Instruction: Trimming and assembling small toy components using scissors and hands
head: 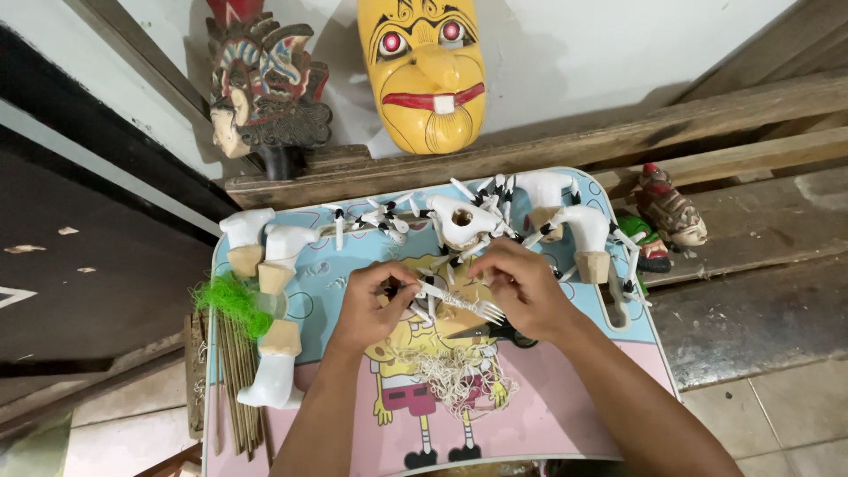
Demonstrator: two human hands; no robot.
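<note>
My left hand (375, 305) and my right hand (521, 284) meet over the middle of a small cartoon-printed table (565, 402). Together they hold a white stick piece with black bands and a fork-like end (459, 303). A tangle of pale string (450, 375) lies just below the hands. Right behind them sits a white carved skull-like piece (461, 221), ringed by several white sticks with black bands (380, 219).
White carved leg-like pieces with wooden ends (276, 353) stand at the left, more (587, 234) at the back right. Green fibre (234, 300) and thin sticks (237, 389) lie at the left edge. A yellow mask (424, 71), a dark mask (265, 84) and small figurines (671, 212) rest behind.
</note>
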